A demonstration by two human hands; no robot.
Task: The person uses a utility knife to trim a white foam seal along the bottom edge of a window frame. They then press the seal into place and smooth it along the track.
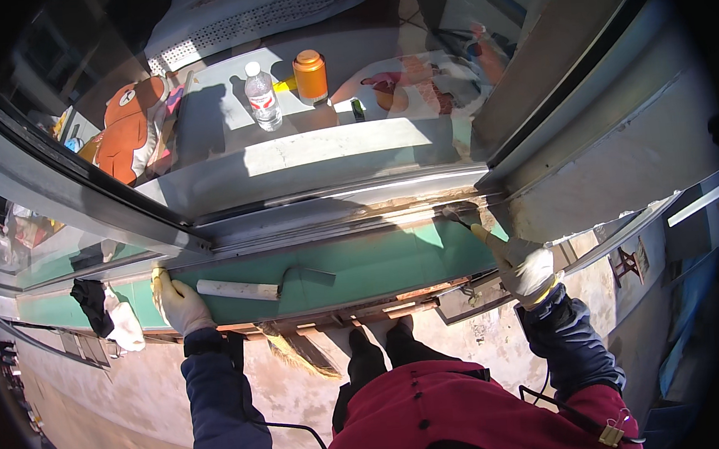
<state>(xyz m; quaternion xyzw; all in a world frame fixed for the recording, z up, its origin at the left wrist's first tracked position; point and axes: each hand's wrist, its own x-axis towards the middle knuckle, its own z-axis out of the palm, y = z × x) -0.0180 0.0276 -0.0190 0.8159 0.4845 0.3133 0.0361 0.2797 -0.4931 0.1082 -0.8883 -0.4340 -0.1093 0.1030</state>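
Note:
Both my hands wear pale gloves. On the left end of the green sill (362, 266) rests my left hand (180, 304), its fingers stretched towards the window frame (108, 200); nothing shows in it. Closed round a thin dark-handled tool with a flat grey tip (459, 217) is my right hand (523, 267). The tip meets the rough corner where sill, frame and right-hand wall come together; its exact kind is too small to make out. Between my hands lies a white paint roller (239, 290) with a bent wire arm.
Black cloth (92, 307) and white cloth (125, 323) hang over the sill's left end. Behind the glass stand a clear bottle (262, 98), an orange jar (311, 78) and a brown bear-shaped cushion (130, 132). A rough wall (614, 165) borders the right side.

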